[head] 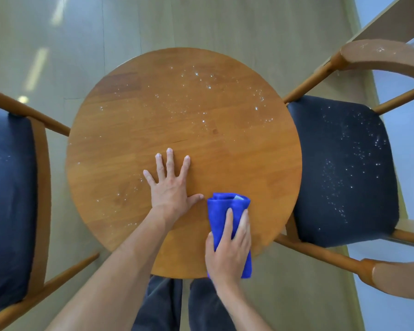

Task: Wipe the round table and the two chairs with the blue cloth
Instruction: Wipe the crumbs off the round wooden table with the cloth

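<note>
A round wooden table (225,144) fills the middle of the view, speckled with white crumbs mostly on its far right part. My left hand (171,185) lies flat on the tabletop with fingers spread. A folded blue cloth (219,211) lies on the near right part of the table. My right hand (230,249) presses on it with straight fingers. A chair with a dark blue seat (339,173) stands to the right, its seat dotted with white specks. A second chair with a dark blue seat (7,199) stands to the left.
The right chair's curved wooden armrests (382,56) carry white specks too. A pale wooden floor (81,44) surrounds the table. My legs in dark trousers (163,306) are just below the table's near edge.
</note>
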`<state>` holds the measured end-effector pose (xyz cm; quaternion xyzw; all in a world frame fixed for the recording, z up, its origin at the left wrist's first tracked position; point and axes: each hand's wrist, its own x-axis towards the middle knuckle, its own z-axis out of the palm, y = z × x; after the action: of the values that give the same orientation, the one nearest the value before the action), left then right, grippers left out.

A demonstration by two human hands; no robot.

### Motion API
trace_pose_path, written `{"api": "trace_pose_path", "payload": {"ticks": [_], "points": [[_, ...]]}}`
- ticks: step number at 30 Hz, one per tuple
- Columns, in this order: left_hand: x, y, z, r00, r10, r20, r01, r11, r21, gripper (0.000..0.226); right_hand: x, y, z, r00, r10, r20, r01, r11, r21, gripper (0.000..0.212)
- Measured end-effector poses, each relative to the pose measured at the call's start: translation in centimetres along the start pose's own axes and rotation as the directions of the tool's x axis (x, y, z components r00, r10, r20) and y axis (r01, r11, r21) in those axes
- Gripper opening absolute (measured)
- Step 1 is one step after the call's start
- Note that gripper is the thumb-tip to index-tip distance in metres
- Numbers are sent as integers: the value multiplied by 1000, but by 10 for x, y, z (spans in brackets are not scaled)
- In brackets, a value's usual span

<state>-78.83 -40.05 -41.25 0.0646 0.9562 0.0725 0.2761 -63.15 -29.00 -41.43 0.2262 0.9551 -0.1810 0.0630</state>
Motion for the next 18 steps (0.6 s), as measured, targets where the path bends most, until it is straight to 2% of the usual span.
{"api": "trace_pose_path", "payload": {"ticks": [3,6,9,11,14,18], "points": [[-5,-2,-7,999,16,-39,-19,997,-78,91,-37,-25,7,992,-84,95,83,996,21,67],[-29,5,-4,979,19,-201,-54,985,-166,71,-25,-9,-13,974,-167,151,146,979,144,57],[-70,32,9,940,-9,-342,-69,974,-217,60,14,25,-39,976,-193,100,162,952,258,53],[-100,52,27,929,-8,-370,-60,984,-171,59,47,44,-47,984,-168,61,155,972,176,48],[-132,75,60,947,-48,-317,17,995,-103,60,73,60,-39,976,-188,112,189,982,6,49],[-143,95,88,959,-85,-271,43,986,-158,75,71,66,-25,976,-213,46,216,974,-72,51]]}}
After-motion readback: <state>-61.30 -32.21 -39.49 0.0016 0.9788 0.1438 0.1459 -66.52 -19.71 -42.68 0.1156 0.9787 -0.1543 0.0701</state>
